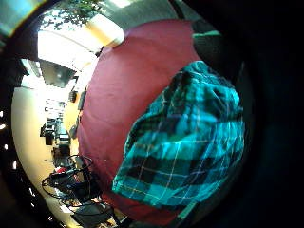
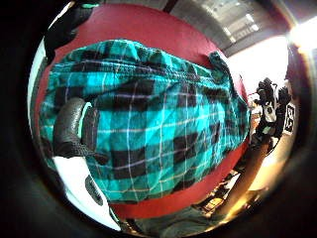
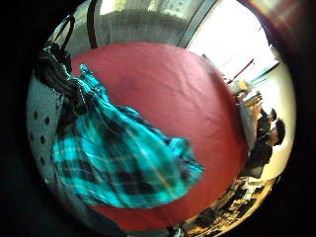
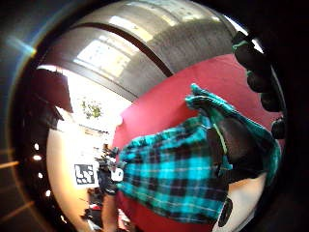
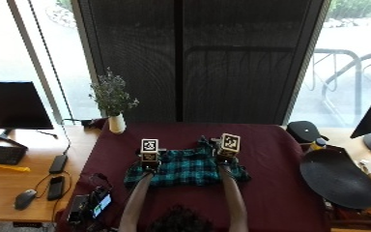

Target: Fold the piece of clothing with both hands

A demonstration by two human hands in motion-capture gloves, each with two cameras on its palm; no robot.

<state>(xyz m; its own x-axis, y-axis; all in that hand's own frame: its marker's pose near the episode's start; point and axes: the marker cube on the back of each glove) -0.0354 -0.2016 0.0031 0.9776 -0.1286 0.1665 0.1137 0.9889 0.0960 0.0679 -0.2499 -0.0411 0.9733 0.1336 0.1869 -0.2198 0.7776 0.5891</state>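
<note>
We start nearest the person, where both forearms reach up over the dark red tablecloth (image 5: pixel 269 164). The teal and black plaid shirt (image 5: pixel 185 168) lies on that cloth in the middle of the table, right under the hands, bunched into a low wide heap.

The left hand (image 5: pixel 149 163) sits on the shirt's left part. In its thumb side palm view we see a gloved finger (image 2: pixel 69 128) curled down against the plaid, cloth gathered beside it, so we call it gripping the shirt. Beyond those fingers the fabric spreads wide, with the red cloth showing round its edges.

The right hand (image 5: pixel 226 155) is on the shirt's upper right edge. Its thumb side palm view shows a dark fingertip (image 4: pixel 231 137) pressed into a raised fold, and the little finger side view has cloth bunched up tight at the fingers and hanging away from them. So this hand pinches the shirt too, lifting an edge a little off the table.

Past the fingertips, the far half of the red cloth runs on. At its far left corner stands a white vase (image 5: pixel 117 123) with a sprig of flowers, well apart from the hands.
</note>
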